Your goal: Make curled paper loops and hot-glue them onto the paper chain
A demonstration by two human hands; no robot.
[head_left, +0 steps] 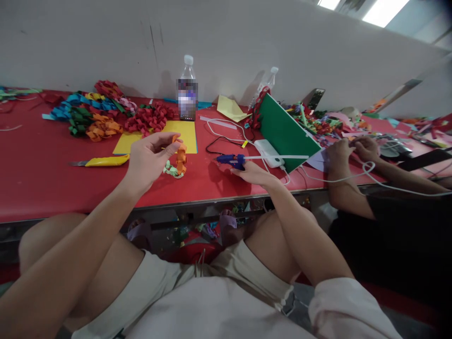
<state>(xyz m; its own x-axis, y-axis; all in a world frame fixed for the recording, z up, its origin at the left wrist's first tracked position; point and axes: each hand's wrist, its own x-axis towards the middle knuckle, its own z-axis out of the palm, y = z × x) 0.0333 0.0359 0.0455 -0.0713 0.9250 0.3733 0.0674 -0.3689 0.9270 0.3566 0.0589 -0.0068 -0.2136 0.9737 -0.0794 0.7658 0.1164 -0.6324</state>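
Note:
My left hand point(150, 157) pinches one end of a paper chain point(181, 159) between thumb and fingers. Orange links hang down from the fingertips, and pale green links curl at the lower end, close to the red tabletop. On the right, my right hand point(254, 173) is closed around the handle of a blue hot glue gun point(231, 160). Its nozzle points left toward the chain, and a long whitish glue stick point(278, 157) sticks out of its back. A yellow utility knife point(108, 161) lies left of my left hand, blade out.
Piled paper chains point(102, 113) lie at the back left beside yellow sheets point(180, 132). A phone point(187, 100) stands against a bottle point(189, 68). A green board point(284, 129) leans near a white power strip point(269, 153) and cables. At right, a co-worker's hands point(349, 148) work among paper scraps.

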